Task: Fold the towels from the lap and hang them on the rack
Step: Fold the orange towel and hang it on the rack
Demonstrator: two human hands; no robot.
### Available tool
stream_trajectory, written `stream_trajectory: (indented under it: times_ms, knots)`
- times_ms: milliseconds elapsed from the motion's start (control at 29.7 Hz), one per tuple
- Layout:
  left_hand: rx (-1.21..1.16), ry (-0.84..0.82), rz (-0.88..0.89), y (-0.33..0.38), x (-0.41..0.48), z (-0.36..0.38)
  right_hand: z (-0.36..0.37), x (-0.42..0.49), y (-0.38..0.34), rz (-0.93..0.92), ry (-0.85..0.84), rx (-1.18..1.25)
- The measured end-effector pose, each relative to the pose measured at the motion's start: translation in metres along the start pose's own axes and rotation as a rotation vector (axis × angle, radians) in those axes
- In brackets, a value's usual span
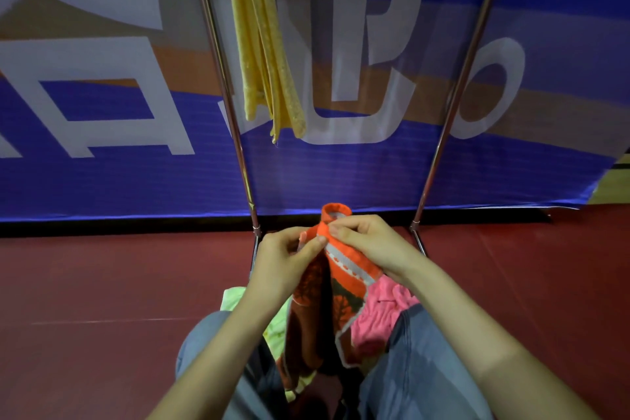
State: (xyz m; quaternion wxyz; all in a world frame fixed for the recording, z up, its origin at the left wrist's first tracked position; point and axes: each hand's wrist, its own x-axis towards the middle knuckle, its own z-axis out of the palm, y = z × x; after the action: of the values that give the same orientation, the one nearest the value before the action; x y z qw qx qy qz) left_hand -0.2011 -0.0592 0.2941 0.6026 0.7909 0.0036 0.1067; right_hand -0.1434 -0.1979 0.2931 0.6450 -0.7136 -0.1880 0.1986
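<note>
Progress is early: yellow terry towel (264, 44) hangs on the chrome rack (221, 78); left hand (284, 261) and right hand (364, 242) pinch the orange patterned towel (344, 269); pink fleecy towel (381, 314) waits

- The dark red floor (102, 283) carries the feet of a metal rack (225, 78) at the far side, in front of a blue banner (136, 181) standing along the floor's far edge.
- A yellow towel (262, 44) hangs folded from the rack, close to its left pole.
- The near lap (419, 368), in blue jeans, carries a pink towel (381, 310) bunched on the right and a pale green towel (235, 297) on the left.
- An orange towel (341, 283) reaches down into the lap between those two.
</note>
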Motion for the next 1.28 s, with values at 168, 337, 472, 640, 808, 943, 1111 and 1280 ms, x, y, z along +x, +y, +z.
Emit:
stream_trajectory:
  times_ms: [168, 337, 472, 640, 808, 943, 1111, 1280]
  knots:
    - [-0.063, 0.012, -0.088, -0.002, 0.002, 0.001, -0.002, -0.001, 0.0, -0.012, 0.048, -0.017]
    - [-0.035, 0.023, -0.072, -0.002, 0.0, 0.003, -0.003, -0.01, -0.002, 0.016, 0.02, 0.033]
    - [0.003, 0.061, -0.063, -0.004, 0.003, -0.004, -0.01, -0.024, 0.006, 0.046, -0.006, 0.125]
    - [-0.006, 0.105, -0.07, -0.007, 0.008, -0.016, -0.016, -0.039, 0.019, 0.075, 0.078, 0.148]
    - [-0.035, 0.059, -0.137, -0.016, 0.004, -0.013, -0.016, -0.032, 0.015, -0.008, 0.256, 0.18]
    - [-0.077, 0.035, -0.22, -0.019, 0.001, -0.012, -0.02, -0.031, 0.016, -0.015, 0.279, 0.114]
    - [-0.073, 0.087, -0.263, -0.029, -0.001, -0.014, -0.022, -0.034, 0.022, 0.009, 0.422, 0.119]
    - [-0.124, 0.241, -0.307, -0.039, 0.001, -0.021, -0.033, -0.038, 0.025, 0.002, 0.623, 0.208]
